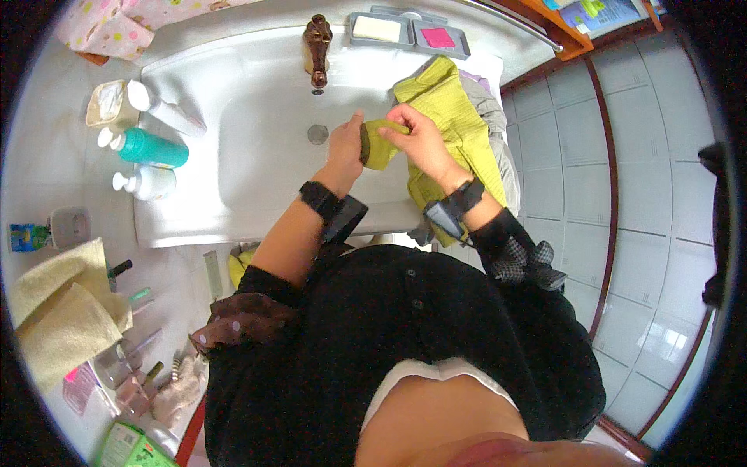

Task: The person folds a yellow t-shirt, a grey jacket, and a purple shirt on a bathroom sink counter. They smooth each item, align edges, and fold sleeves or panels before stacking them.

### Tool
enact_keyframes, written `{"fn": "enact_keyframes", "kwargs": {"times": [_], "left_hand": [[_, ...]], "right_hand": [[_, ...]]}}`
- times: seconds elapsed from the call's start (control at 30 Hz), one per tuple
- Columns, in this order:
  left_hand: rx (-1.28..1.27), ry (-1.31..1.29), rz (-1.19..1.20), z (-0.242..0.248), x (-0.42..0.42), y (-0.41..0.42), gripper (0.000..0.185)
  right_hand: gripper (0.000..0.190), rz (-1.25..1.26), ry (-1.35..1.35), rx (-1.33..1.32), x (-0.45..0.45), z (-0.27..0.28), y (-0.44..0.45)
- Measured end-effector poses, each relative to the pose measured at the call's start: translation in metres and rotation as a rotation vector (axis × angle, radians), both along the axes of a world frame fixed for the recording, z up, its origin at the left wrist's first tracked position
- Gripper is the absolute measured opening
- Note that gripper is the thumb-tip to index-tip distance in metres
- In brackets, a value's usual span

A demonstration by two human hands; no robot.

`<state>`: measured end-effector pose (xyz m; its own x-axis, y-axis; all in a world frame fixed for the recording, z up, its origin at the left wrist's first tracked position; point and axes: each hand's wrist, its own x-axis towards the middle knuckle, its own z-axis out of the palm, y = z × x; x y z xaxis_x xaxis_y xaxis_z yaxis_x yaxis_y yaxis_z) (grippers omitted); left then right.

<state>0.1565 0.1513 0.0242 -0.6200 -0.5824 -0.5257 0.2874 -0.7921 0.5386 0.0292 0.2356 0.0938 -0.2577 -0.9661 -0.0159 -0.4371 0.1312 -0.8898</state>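
Observation:
Over the white sink basin (262, 169), a narrow part of a yellow-green textured garment (455, 117) is stretched between both hands. My left hand (345, 149) is at its dark-edged end, thumb up; most of its fingers are hidden behind or inside the fabric. My right hand (423, 140) pinches the other side between thumb and fingers. The rest of the garment lies bunched over the sink's right side, on top of grey cloth (493, 111). A bronze-coloured faucet (318, 49) stands at the back, above a round drain (317, 135).
Along the left rim stand a white tube (169, 108), a teal pump bottle (154, 147) and a white pump bottle (152, 183). A grey soap dish (411, 36) behind the sink holds a cream bar and a pink bar. A tiled wall (572, 175) borders the right.

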Motion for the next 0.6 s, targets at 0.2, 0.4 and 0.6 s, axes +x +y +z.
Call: {"fn": "enact_keyframes", "kwargs": {"times": [0.2, 0.4, 0.6], "left_hand": [[-0.99, -0.329, -0.091, 0.005, -0.031, 0.028, 0.021], [-1.602, -0.43, -0.196, 0.022, -0.02, 0.032, 0.023], [-1.33, -0.54, -0.385, 0.04, -0.015, 0.025, 0.019]], "right_hand": [[0.012, -0.161, 0.511, -0.126, 0.025, 0.002, -0.009], [0.017, -0.105, 0.392, -0.127, 0.024, 0.009, -0.015], [0.022, 0.057, 0.467, -0.068, 0.033, 0.024, -0.017]]}}
